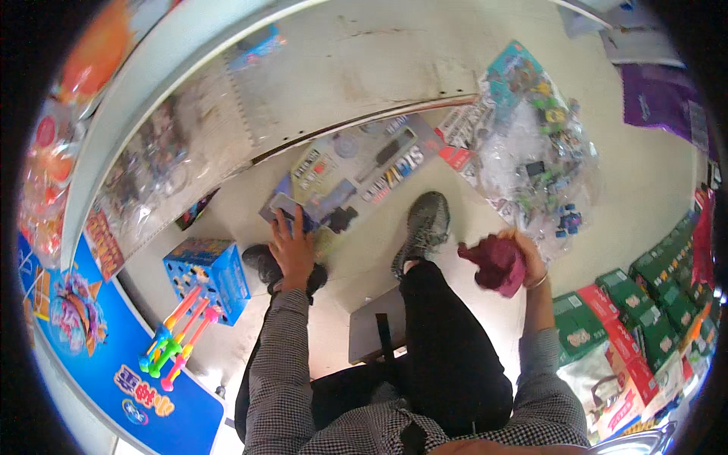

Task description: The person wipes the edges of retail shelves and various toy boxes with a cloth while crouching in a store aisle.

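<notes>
My right hand [532, 259] grips a crumpled maroon cloth [497, 264], held above the floor to the right of my shoe. Fingers spread, my left hand [292, 244] is at the near left end of a flat printed toy package [364, 162] on the floor. Whether the fingertips press on it or hover just over it is hard to tell. The package bears large lettering and has dark shapes on its face. Beyond my right hand lies a clear plastic toy pack [546, 142] with several small coloured pieces inside.
A worn white shelf panel [352, 62] spans the far side. On the left are a blue patterned box [207, 278], colourful plastic toys [179, 347] and a blue display board [108, 387]. Green and red cartons [611, 324] are stacked at right. A grey block [375, 324] sits between my legs.
</notes>
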Demonstrator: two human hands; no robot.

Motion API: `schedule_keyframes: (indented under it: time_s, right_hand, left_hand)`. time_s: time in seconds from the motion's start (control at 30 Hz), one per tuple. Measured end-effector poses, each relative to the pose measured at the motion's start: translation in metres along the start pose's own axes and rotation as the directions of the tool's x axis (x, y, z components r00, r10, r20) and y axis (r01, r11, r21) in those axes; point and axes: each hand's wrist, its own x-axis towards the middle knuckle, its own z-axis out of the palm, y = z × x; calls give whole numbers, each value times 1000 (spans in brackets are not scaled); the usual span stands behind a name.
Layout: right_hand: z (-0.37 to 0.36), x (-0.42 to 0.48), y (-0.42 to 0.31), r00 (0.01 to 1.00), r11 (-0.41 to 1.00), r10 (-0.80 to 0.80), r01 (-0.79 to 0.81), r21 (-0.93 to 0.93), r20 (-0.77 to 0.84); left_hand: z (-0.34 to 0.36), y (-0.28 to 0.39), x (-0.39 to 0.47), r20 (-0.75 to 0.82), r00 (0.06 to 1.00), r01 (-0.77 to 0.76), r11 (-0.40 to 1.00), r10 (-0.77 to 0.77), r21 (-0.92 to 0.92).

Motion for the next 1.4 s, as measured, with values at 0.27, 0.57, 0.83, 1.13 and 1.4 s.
schedule_keyframes:
  time_s: [0.27, 0.57, 0.83, 1.13, 1.4]
  right_hand:
    - [208, 121, -140, 775, 730, -551, 628, -271, 311]
    - [212, 264, -158, 557, -223, -678, 466, -856, 480]
    - [221, 171, -158, 368, -135, -907, 204, -970, 204]
    - [119, 70, 27, 773, 516, -582, 113, -849, -251]
    - [99, 10, 35, 953, 448, -270, 0, -894, -136]
  left_hand:
    - [-59, 19, 27, -119, 992, -122, 664, 50, -738]
    - [-209, 67, 146, -639, 736, -648, 504, 222, -572]
    - [-199, 42, 222, -672, 585, -775, 555, 453, -301]
    - [-229, 135, 202, -432, 681, -726, 621, 591, -295]
    - [-208, 188, 243, -507, 409, -844, 526, 759, 107]
